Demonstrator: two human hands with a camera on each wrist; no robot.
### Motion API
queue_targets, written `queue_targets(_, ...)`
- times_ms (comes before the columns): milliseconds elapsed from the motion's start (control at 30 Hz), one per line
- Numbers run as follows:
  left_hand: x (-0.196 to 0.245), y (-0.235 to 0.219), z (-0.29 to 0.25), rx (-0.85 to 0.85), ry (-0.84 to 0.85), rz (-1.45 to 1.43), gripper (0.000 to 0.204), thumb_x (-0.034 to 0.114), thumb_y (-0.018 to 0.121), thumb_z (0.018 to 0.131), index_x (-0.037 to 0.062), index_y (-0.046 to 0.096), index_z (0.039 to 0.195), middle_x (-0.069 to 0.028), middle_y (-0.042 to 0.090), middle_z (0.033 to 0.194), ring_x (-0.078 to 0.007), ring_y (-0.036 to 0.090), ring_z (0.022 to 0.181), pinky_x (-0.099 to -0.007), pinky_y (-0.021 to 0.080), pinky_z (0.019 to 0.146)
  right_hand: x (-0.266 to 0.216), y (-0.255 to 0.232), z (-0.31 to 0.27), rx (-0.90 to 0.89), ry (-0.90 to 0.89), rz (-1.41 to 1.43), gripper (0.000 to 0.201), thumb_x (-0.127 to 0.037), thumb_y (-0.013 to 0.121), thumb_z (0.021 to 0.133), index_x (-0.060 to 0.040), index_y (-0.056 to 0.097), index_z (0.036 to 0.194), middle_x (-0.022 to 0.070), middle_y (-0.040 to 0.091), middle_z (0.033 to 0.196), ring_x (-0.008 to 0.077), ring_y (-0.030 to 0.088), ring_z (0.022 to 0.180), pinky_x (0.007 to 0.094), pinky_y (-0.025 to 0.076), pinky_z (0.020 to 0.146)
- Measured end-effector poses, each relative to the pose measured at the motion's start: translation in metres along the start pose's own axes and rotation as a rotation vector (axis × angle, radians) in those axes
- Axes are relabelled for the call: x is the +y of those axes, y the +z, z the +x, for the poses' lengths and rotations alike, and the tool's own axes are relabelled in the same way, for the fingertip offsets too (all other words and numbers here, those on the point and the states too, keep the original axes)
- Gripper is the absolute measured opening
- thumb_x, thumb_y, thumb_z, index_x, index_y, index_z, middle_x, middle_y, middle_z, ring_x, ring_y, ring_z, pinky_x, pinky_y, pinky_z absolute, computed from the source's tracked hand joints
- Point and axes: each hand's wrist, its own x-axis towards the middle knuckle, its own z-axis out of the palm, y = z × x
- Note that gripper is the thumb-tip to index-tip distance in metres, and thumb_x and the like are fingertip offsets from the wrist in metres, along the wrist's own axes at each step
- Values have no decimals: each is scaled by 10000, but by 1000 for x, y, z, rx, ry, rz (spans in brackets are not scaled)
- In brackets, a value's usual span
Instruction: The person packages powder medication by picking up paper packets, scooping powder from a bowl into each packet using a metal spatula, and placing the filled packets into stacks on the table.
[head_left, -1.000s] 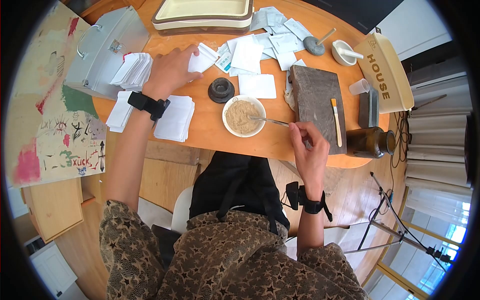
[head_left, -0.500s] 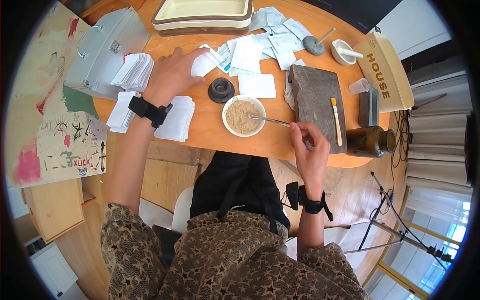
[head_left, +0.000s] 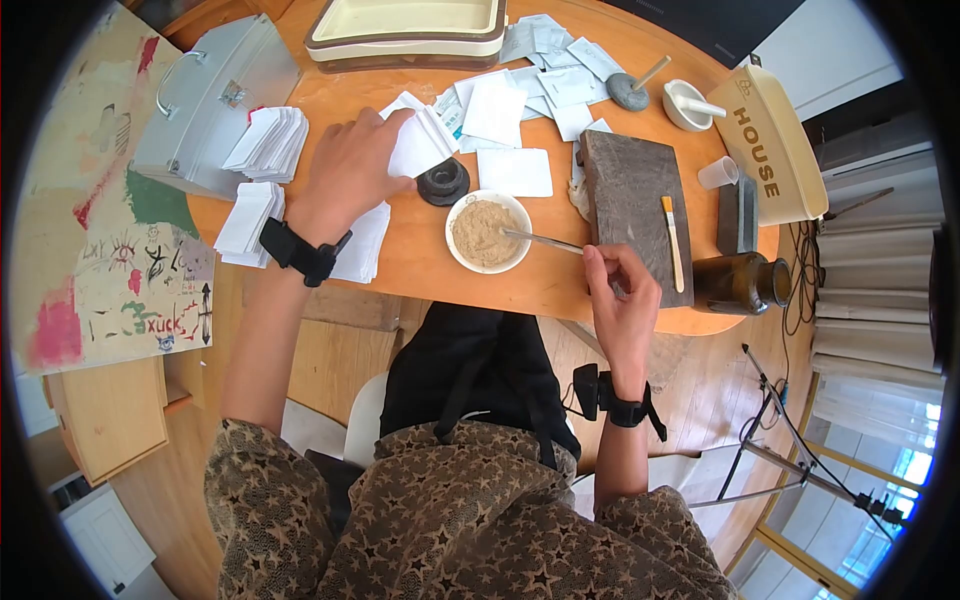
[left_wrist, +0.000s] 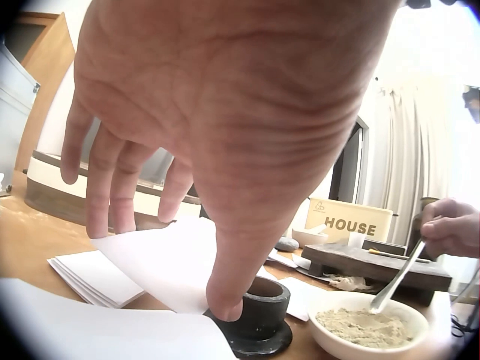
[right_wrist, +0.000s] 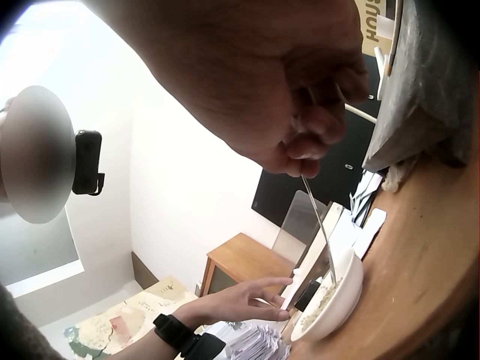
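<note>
In the head view my left hand [head_left: 352, 170] holds a few white paper sheets [head_left: 422, 142], tilted beside the small dark round pot [head_left: 443, 183]. The left wrist view shows the thumb [left_wrist: 227, 289] on the near side of the white paper [left_wrist: 169, 262] and the fingertips behind its far edge. With thumb and fingertips my right hand [head_left: 625, 298] pinches the handle of a thin metal spoon [head_left: 550, 241]. Its lower end sits in tan powder [head_left: 480, 232], which partly fills a white bowl [head_left: 490, 269] near the table's front edge.
Stacks of folded white paper [head_left: 268, 142] lie at left by a silver case [head_left: 215, 100]. Scattered packets [head_left: 572, 87] cover the back middle. On the right are a dark wooden board [head_left: 630, 190] with a brush [head_left: 672, 240], a brown jar [head_left: 740, 285] and a mortar [head_left: 688, 115].
My left hand has come slightly right and nearer, drawing the white sheets from the back toward the dark pot. The right hand and spoon have barely shifted.
</note>
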Motion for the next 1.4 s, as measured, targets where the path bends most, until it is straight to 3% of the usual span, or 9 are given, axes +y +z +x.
queue_targets(100, 4, -2, -4, -2, -10, 1, 756, 260, 844, 756, 144, 532, 1435, -141, 617, 1221, -361, 613, 1084, -432, 516, 930, 0, 0, 0, 4, -6, 0, 157, -126, 711, 958, 7, 673, 882, 40, 553, 641, 79, 442, 586, 249, 376, 527)
queue_targets(167, 5, 0, -7, 93, 62, -14, 770, 247, 876, 709, 50, 562, 1384, -157, 643, 1167, -327, 637, 1066, -426, 474, 950, 0, 1, -1, 16, 7, 15, 156, -126, 711, 959, 7, 674, 886, 40, 552, 643, 79, 447, 597, 249, 382, 533)
queue_targets(500, 21, -7, -22, 180, 136, -22, 690, 190, 880, 689, 47, 610, 1308, -152, 627, 1153, -309, 604, 1104, -425, 460, 994, 0, -2, -2, 19, 32, 28, 174, -142, 707, 968, 16, 674, 903, 32, 562, 650, 70, 449, 616, 245, 383, 546)
queue_targets(600, 25, -8, -25, 152, 131, -14, 714, 177, 871, 709, 96, 581, 1357, -126, 593, 1233, -315, 576, 1143, -413, 464, 1008, 0, -3, -1, 25, 20, 34, 185, -150, 706, 972, 20, 674, 905, 30, 562, 645, 65, 447, 618, 244, 379, 546)
queue_targets(1000, 37, -11, -33, 173, 173, -10, 684, 97, 856, 711, 57, 577, 1334, -141, 559, 1221, -321, 540, 1175, -412, 446, 1042, 1, -3, -1, 29, 49, 47, 192, -154, 706, 974, 21, 675, 903, 19, 566, 642, 60, 450, 620, 238, 378, 557)
queue_targets(1067, 37, -6, -33, 271, 230, 14, 675, 122, 881, 667, 8, 626, 1282, -128, 577, 1144, -280, 564, 1105, -394, 460, 992, 2, -3, -1, 27, 50, 48, 192, -154, 707, 973, 21, 675, 901, 16, 569, 644, 57, 451, 622, 234, 375, 556)
queue_targets(1167, 37, -5, -34, 274, 229, 28, 689, 121, 888, 663, 6, 621, 1288, -129, 578, 1142, -281, 566, 1099, -393, 461, 987, 3, -3, -1, 27, 55, 51, 190, -152, 707, 972, 20, 673, 899, 15, 573, 647, 54, 452, 624, 232, 375, 555)
queue_targets(1300, 37, -10, -35, 184, 194, -19, 699, 161, 855, 734, 64, 573, 1366, -148, 573, 1217, -333, 553, 1147, -415, 458, 1032, 2, -3, -2, 28, 43, 53, 186, -148, 707, 971, 18, 671, 897, 13, 575, 648, 53, 453, 625, 232, 377, 555)
queue_targets(1400, 33, -13, -32, 16, 105, -275, 672, 245, 831, 804, 63, 561, 1392, -146, 598, 1231, -320, 583, 1137, -410, 472, 1010, 1, -4, -2, 30, 46, 53, 179, -141, 708, 969, 18, 669, 896, 15, 573, 647, 54, 452, 624, 234, 378, 554)
